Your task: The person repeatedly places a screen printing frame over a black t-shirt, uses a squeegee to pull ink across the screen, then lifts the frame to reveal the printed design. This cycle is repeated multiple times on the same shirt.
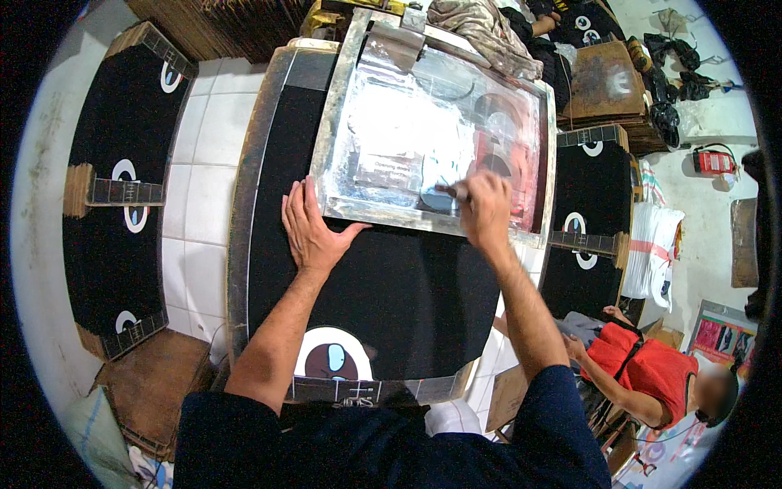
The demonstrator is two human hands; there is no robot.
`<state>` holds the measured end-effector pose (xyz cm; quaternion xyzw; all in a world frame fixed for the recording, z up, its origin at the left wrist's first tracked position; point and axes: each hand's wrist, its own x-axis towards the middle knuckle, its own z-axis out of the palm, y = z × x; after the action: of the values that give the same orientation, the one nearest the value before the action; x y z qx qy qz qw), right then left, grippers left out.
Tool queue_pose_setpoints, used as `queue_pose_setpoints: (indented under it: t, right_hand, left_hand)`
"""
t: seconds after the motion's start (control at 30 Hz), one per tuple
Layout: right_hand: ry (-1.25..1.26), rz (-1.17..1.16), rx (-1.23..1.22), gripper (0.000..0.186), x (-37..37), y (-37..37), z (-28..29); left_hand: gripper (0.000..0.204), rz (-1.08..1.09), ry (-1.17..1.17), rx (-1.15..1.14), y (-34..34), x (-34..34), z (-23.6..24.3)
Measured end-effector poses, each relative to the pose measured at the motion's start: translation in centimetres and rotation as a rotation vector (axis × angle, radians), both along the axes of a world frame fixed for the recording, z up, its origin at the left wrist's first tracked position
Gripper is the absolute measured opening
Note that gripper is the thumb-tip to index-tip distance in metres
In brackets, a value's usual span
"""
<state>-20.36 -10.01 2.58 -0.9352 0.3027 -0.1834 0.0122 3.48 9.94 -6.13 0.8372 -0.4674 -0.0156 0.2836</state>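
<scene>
A printing screen (322, 159) in a worn metal frame lies over black fabric (391, 293) stretched on a board. Spread wide, my left hand (314, 232) rests at the frame's near left corner, fingers along its left side and thumb by the near edge. My right hand (486, 212) is closed round a small squeegee (450, 191), over the near part of the mesh. Light blue ink (440, 198) shows beside the squeegee; its blade is mostly hidden. Nearer me, a printed white, brown and blue eye (332, 356) shows on the fabric.
More boards with black fabric and printed eyes stand left (114, 261) and right (590, 204). A person in a red top (631, 363) is at the lower right. A crumpled cloth (481, 37) lies beyond the screen. A red container (714, 161) is at far right.
</scene>
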Motion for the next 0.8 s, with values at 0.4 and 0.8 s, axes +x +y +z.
queue_pose_setpoints:
  t: [0.4, 0.8]
  right_hand:
    - [-0.097, 0.082, -0.036, 0.058, 15.0, -17.1, -1.6]
    - [0.228, -0.101, 0.137, 0.060, 22.7, -15.2, 1.9]
  left_hand:
    - [0.128, -0.007, 0.030, -0.033, -0.2, 0.3, 0.3]
    - [0.127, -0.010, 0.055, -0.042, -0.3, 0.5, 0.3]
